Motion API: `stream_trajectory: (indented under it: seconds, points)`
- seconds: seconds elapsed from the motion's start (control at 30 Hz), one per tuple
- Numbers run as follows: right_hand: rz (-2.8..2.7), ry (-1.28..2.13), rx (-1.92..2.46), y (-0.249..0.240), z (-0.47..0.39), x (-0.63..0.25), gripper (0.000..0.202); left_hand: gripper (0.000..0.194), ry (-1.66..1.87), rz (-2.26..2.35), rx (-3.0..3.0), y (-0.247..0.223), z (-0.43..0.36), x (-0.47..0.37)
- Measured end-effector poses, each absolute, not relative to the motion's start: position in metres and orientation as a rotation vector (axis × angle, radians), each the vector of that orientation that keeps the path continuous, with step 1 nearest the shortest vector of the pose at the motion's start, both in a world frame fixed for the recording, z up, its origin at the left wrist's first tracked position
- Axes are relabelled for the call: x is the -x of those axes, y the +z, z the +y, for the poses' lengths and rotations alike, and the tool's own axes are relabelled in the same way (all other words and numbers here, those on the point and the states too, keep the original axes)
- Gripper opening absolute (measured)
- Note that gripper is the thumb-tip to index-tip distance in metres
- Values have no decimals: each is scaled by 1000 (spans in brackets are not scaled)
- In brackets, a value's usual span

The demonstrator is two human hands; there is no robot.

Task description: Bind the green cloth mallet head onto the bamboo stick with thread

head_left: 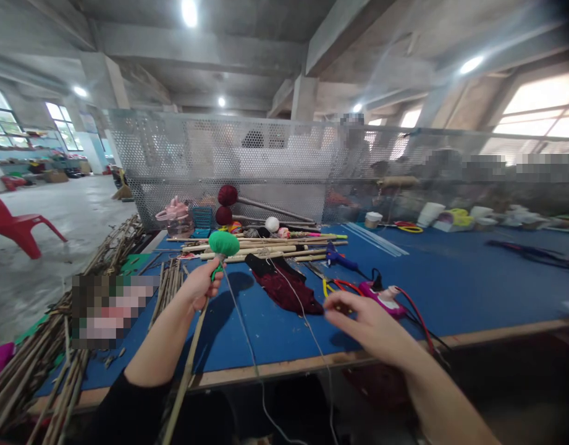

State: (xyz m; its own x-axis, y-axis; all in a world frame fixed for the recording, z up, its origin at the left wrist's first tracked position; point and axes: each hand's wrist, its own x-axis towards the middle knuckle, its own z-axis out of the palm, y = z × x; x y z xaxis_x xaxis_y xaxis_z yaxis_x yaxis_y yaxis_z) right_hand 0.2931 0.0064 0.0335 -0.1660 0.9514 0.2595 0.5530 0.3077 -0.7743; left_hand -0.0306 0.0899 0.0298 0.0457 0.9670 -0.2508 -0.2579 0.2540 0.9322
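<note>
My left hand (209, 283) is wrapped round the top of a long wooden stick (191, 355), just under a green ball-shaped head (223, 244). A thin pale cord (240, 315) hangs from near the head down past the table's edge. My right hand (353, 315) is over the table at the right, its fingers curved and apart, with nothing seen in them. Beside its fingertips lies a dark red cloth (288, 287), crossed by a second thin cord (301, 306).
Scissors (328, 287), a blue glue gun (342, 258) and a purple power strip (381, 300) with cables lie near my right hand. Twigs (47, 346) are heaped at the left. Wooden sticks (265, 252) lie ahead, before a perforated metal screen (210, 148). People are blurred behind it.
</note>
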Motion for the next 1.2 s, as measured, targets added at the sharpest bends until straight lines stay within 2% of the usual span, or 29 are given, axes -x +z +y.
stream_trajectory:
  seconds: [0.13,0.33,0.43,0.53,0.73,0.93,1.2]
  points:
    - [-1999,884,1347,29,87,-248,26,30,972,985,-893,38,110,33]
    - [-1938,389,1788,12,209,-200,26,23,885,760,-560,4,122,42]
    - [-1947,381,1954,7,237,-183,31,22,909,642,-357,-9,127,48]
    - [-2018,485,1928,14,258,-169,24,24,917,627,-272,-13,130,50]
    - [-1989,657,1643,80,304,-145,36,24,941,674,-301,-9,129,47]
    - [-1653,899,1067,166,313,-131,24,23,928,663,-299,-12,129,49]
    - [-1726,660,779,246,276,-142,23,23,925,671,-303,-13,128,51]
